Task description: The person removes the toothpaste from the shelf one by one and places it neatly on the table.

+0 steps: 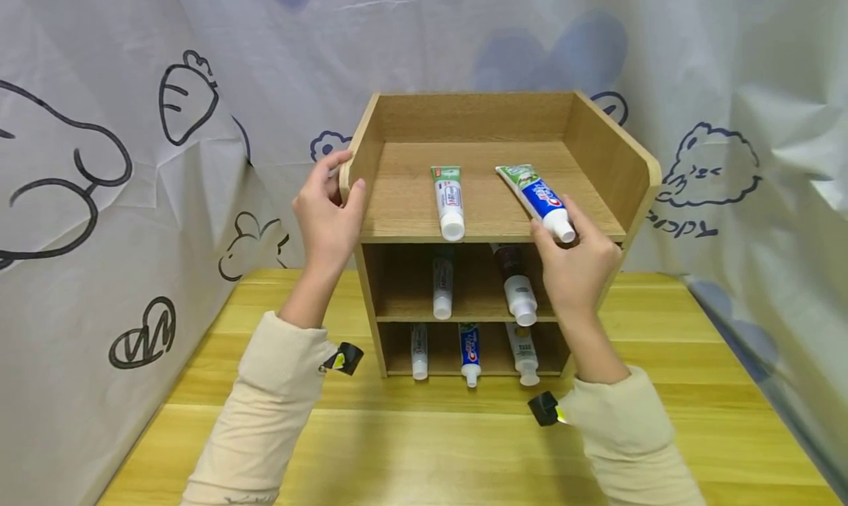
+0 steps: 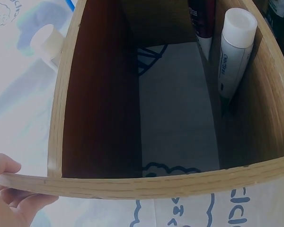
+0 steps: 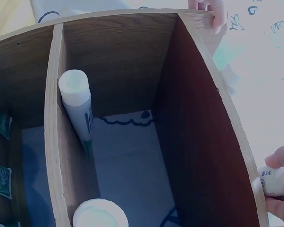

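Note:
My left hand grips the front end of the left side panel of a wooden shelf, thumb on the inner side and fingers outside. In the left wrist view, its fingertips lie on both sides of that board's edge. With thumb and fingers my right hand pinches a blue, green and white toothpaste tube near its white cap. This tube lies slantwise over the top board, cap toward me. To its left a white toothpaste tube with a green end rests on the same board, cap at the front edge.
The middle level holds a white tube and a dark-and-white tube. On the bottom level lie a white tube, a blue toothpaste tube and a pale tube. The shelf stands on a wooden table, before a drawn-on white curtain.

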Available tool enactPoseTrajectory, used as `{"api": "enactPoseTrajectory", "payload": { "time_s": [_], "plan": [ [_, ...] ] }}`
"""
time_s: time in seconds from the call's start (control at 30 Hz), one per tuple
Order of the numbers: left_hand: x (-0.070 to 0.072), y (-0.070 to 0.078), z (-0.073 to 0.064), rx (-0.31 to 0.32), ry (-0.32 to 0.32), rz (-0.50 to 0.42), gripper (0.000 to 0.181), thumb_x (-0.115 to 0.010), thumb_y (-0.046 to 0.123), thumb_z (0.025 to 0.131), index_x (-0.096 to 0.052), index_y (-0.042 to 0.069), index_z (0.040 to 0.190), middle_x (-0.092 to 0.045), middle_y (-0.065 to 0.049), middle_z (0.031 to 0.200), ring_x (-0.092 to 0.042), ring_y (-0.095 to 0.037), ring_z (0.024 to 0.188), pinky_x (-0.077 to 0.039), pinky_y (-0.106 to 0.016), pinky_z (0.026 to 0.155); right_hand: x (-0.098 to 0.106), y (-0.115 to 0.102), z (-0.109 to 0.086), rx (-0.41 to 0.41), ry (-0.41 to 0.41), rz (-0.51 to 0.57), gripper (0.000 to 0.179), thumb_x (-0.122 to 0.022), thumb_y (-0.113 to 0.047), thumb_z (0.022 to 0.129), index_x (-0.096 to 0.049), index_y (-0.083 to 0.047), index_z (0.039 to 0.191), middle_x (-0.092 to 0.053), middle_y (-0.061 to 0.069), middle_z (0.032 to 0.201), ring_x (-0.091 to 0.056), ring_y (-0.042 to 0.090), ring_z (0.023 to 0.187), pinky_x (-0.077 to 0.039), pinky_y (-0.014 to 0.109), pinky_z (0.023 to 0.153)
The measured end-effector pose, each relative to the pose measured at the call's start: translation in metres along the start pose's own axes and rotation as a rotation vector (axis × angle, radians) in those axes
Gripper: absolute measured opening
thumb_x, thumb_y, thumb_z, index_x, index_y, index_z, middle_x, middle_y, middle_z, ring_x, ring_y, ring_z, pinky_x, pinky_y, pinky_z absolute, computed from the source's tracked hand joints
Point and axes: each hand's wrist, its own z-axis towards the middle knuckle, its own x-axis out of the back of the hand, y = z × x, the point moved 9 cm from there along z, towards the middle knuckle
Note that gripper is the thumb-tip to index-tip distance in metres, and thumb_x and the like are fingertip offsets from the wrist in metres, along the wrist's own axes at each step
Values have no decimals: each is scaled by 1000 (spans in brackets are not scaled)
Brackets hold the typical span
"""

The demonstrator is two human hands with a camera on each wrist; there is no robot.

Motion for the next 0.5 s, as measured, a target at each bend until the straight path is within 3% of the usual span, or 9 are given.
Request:
{"api": "enactPoseTrajectory", "payload": {
  "time_s": [0.13, 0.3, 0.5],
  "plan": [
    [-1, -2, 1, 14, -31, -16, 34, -59, 0, 82, -60, 2, 116, -70, -23, 91, -48, 8, 50, -39, -9, 45, 3, 1, 3, 9, -1, 59, 39, -74, -4, 73, -66, 6, 109, -67, 23, 105, -66, 31, 90, -40, -2, 68],
    [-3, -3, 2, 22, -53, -11, 36, -59, 0, 81, -60, 3, 117, -70, -21, 94, -52, 6, 56, -43, -9, 50, 9, -3, 7, 48, 5, 72, 36, -75, -5, 73, -67, 5, 106, -68, 24, 101, -66, 31, 89, -39, -3, 71],
    [1, -3, 1, 4, -49, -14, 36, -59, 1, 80, -61, 3, 116, -70, -24, 84, -50, 9, 54, -40, -9, 48, 17, -5, 10, 81, -6, 77, 34, -75, -7, 73, -69, 4, 105, -69, 21, 101, -59, -4, 83, -41, -2, 67]
  ]
}}
